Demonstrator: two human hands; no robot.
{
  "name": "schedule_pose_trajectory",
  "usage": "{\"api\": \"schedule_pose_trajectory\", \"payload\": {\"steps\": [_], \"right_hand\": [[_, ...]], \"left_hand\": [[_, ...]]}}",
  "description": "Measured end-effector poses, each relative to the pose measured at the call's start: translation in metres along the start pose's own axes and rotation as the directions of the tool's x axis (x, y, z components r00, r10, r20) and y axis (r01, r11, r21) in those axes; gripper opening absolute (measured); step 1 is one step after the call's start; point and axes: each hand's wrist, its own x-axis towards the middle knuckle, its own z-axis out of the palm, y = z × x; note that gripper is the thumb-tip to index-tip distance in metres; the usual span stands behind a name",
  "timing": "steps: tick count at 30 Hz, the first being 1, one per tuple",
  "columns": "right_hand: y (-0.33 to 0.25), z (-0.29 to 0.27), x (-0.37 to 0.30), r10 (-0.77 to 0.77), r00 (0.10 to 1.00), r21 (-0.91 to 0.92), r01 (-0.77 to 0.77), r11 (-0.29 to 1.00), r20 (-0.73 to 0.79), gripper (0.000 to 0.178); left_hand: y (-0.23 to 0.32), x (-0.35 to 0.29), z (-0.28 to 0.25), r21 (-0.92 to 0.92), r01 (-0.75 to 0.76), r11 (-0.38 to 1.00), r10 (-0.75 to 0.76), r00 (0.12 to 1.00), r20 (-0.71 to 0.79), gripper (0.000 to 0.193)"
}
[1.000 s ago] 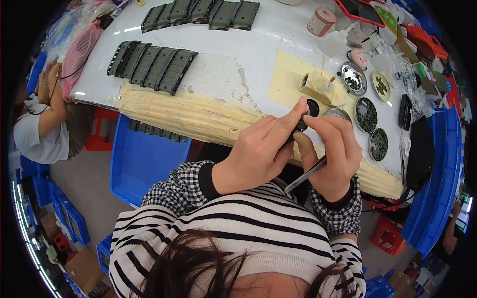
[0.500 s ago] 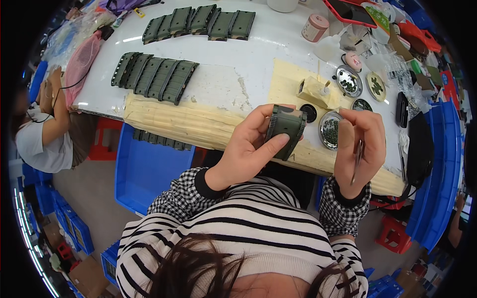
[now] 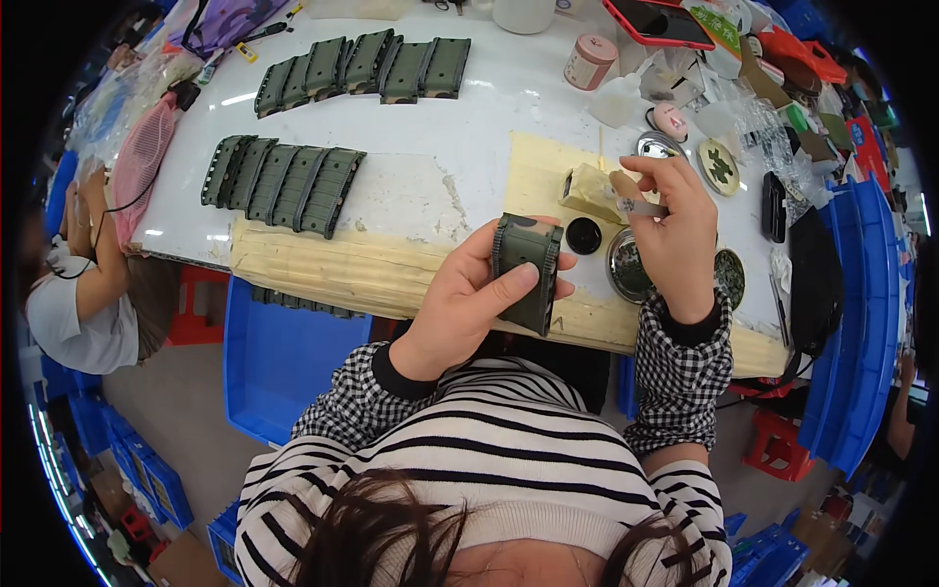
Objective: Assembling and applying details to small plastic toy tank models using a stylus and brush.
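My left hand (image 3: 469, 293) is closed around a dark green curved plastic shell (image 3: 529, 279) with ribbed edges and a camouflage patch, thumb lying across its face. My right hand (image 3: 675, 220) hovers above the small dishes, its fingertips by the top of a yellow-wrapped bottle (image 3: 587, 191). Metal tweezers (image 3: 644, 207) are tucked in that hand and stick out between the fingers. Whether the fingertips also grip the stick in the bottle is hidden. Below the right hand sits a round metal dish (image 3: 628, 264) of small green pieces, partly covered.
Two rows of similar green shells (image 3: 303, 186) lie on the white table, the farther row (image 3: 416, 70) at the back. Beside the bottle is a black round cap (image 3: 584, 235). A yellow padded strip (image 3: 342, 264) lines the table edge, above a blue bin (image 3: 284, 362). Another person sits left.
My right hand has moved forward and left, from beside the dish to the yellow-wrapped bottle. The left hand still holds the shell, shifted slightly left and nearer in the picture.
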Motion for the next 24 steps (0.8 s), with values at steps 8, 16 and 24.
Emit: {"api": "schedule_pose_trajectory", "payload": {"steps": [8,16,24], "right_hand": [[-0.019,-0.016,-0.002,-0.095,0.957,-0.033,0.089,0.995,-0.275,0.010],[-0.045,-0.001,-0.029,0.182,0.983,0.801,-0.115,0.588,0.007,0.019],[-0.038,0.005,-0.032,0.177,0.982,0.867,-0.148,0.475,0.070,0.024]], "left_hand": [[-0.015,0.010,-0.012,-0.511,0.199,0.836,-0.106,0.973,0.206,0.059],[-0.021,0.011,-0.010,-0.573,0.268,0.774,-0.101,0.947,0.306,0.054],[-0.023,0.008,-0.010,-0.582,0.263,0.770,-0.105,0.951,0.292,0.054]]}}
